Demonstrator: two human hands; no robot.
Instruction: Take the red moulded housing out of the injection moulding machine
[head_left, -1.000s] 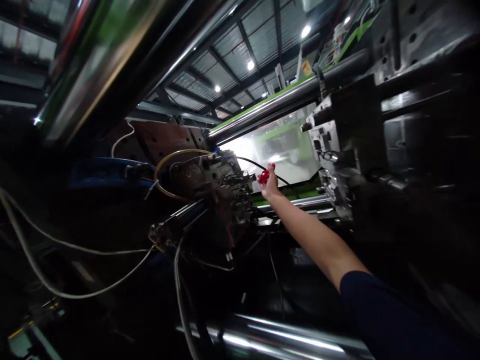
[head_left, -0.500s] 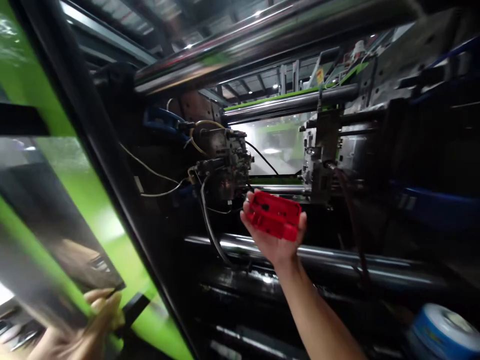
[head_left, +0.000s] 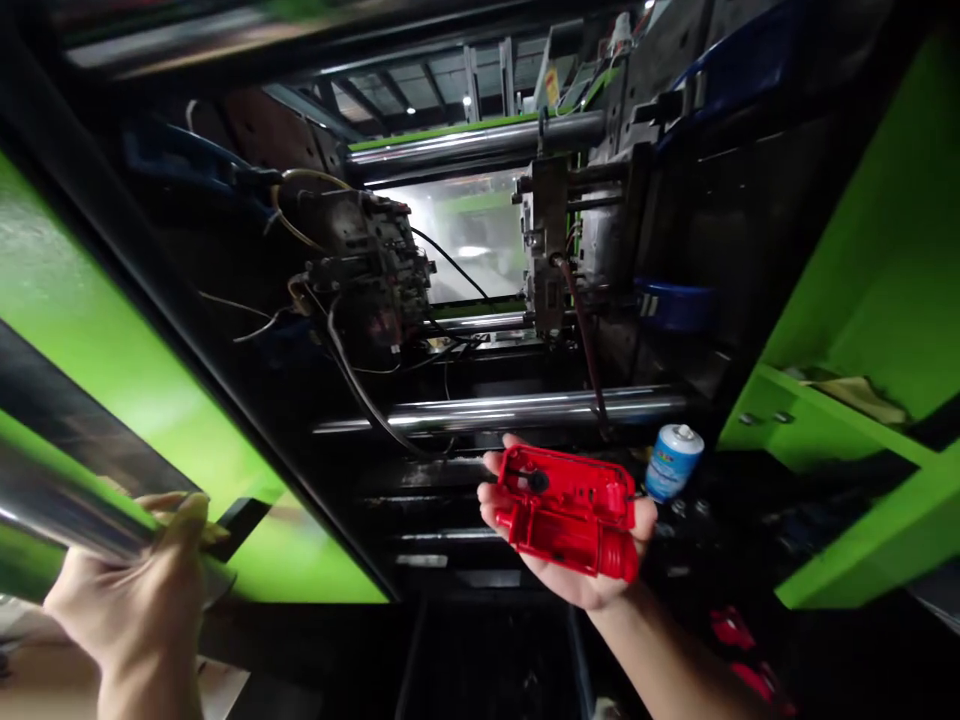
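Note:
My right hand (head_left: 592, 590) is palm up with a red moulded plastic housing (head_left: 570, 500) resting in it, fingers curled around its ends. A small black spot shows inside the housing's hollow side, which faces me. At the lower left, my left hand (head_left: 142, 590) is wrapped round the shiny metal door handle (head_left: 75, 530) on a green machine door (head_left: 247, 450). Behind the red housing the moulding machine is open, with one mould half (head_left: 375, 260) on the left and the other mould half (head_left: 547, 240) on the right, apart from each other.
A blue and white spray can (head_left: 673, 462) stands right of the housing. Steel tie bars (head_left: 480, 410) cross the machine, and hoses (head_left: 352, 380) hang from the moulds. A green frame (head_left: 847, 300) bounds the right side. More red pieces (head_left: 739, 640) lie low at the right.
My right hand has drawn the red housing down and back from between the mould halves. My left hand's grip on the handle now shows more fully. The view has shifted right and down.

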